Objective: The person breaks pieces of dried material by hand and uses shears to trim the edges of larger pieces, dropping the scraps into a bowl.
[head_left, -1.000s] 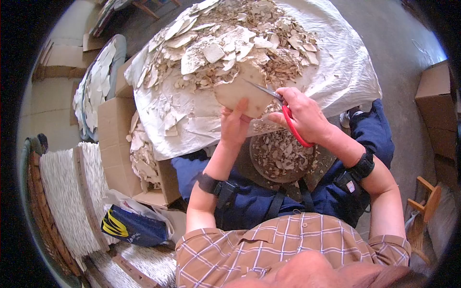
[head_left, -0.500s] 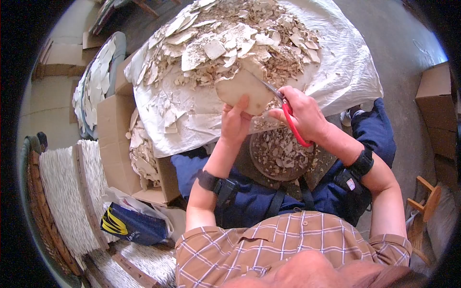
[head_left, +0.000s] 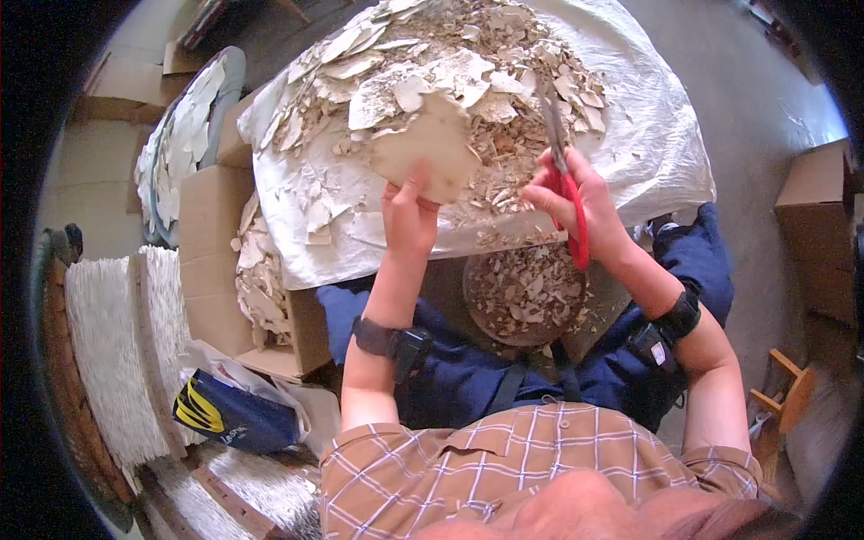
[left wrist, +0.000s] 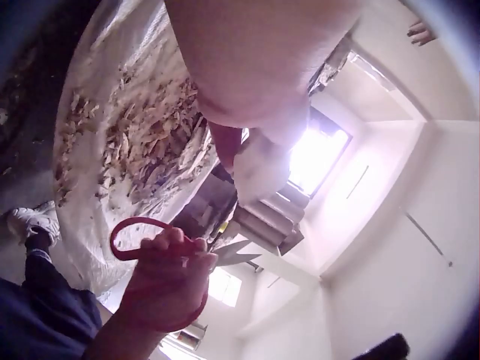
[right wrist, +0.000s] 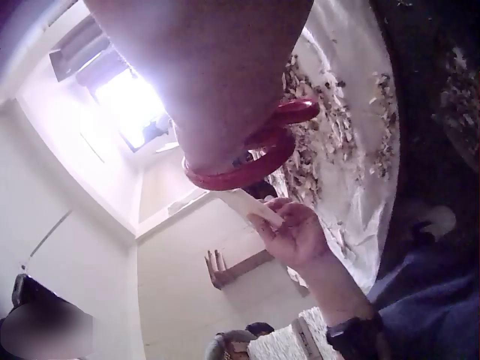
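In the head view the left hand [head_left: 411,216] pinches a flat, cream-coloured piece [head_left: 430,153] with an uneven edge, thumb on top. To its right the right hand [head_left: 583,205] grips red-handled scissors [head_left: 579,220], whose blades point away from the body and do not touch the piece. Beyond both hands a heap of pale flakes and pieces [head_left: 504,85] lies on a white cloth [head_left: 648,135]. The left wrist view shows the scissors [left wrist: 135,223] with their blades apart in the right hand [left wrist: 161,289]. The right wrist view shows the left hand [right wrist: 296,236] holding the piece.
A round container [head_left: 470,306] of small fragments stands between the knees below the cloth's edge. At the left are a cardboard box [head_left: 211,270] with pale pieces, a blue bag [head_left: 238,414] and stacked white sheets [head_left: 112,351]. A wooden stool [head_left: 796,396] and cardboard boxes [head_left: 814,216] stand at the right.
The left hand has moved left with the piece, and the right hand has moved right, away from it. The scissors, earlier at the piece, now point straight away from the body.
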Demonstrator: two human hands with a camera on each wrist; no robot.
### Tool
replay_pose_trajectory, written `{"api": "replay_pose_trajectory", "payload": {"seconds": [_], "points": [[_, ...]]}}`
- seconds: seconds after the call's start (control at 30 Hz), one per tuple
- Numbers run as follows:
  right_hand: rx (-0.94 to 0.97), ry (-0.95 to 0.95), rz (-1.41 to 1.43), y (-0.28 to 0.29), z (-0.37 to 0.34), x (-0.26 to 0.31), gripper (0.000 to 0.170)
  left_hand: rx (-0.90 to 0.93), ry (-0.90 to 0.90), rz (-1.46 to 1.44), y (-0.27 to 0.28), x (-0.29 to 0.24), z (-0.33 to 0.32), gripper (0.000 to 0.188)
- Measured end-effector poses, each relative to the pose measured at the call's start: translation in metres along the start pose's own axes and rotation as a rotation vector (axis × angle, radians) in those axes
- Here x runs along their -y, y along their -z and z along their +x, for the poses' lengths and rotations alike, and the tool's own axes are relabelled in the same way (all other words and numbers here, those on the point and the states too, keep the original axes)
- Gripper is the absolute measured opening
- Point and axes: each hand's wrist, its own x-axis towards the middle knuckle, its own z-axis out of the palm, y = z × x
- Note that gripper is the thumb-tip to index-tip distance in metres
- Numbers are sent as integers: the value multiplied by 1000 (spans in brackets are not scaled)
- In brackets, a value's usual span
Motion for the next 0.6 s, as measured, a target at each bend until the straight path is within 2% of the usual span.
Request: {"api": "replay_pose_trajectory", "payload": {"seconds": [0.03, 0.07, 0.1, 0.2, 0.33, 0.4, 0.5, 0.57, 0.6], "points": [[-55, -4, 172, 2, 3, 1, 41, 3, 6, -11, 0, 4, -2, 29], [-121, 23, 213, 1, 8, -1, 37, 98, 39, 83, 1, 10, -5, 32], [-129, 14, 200, 1, 9, 3, 37, 192, 74, 176, -1, 15, -10, 35], [-80, -54, 423, 0, 10, 10, 34, 263, 130, 180, -7, 24, -18, 35], [-29, -87, 506, -2, 11, 16, 35, 227, 224, 65, -14, 22, -21, 34], [19, -94, 559, -3, 12, 16, 35, 241, 381, -139, -13, 21, -20, 34], [113, -137, 620, 1, 14, 5, 36, 242, 357, -93, -15, 14, -20, 33], [103, -138, 66, 2, 16, -3, 36, 193, 268, -28, -14, 9, -15, 32], [109, -63, -33, 1, 16, -11, 41, 150, 189, 40, -13, 6, -11, 31]]}}
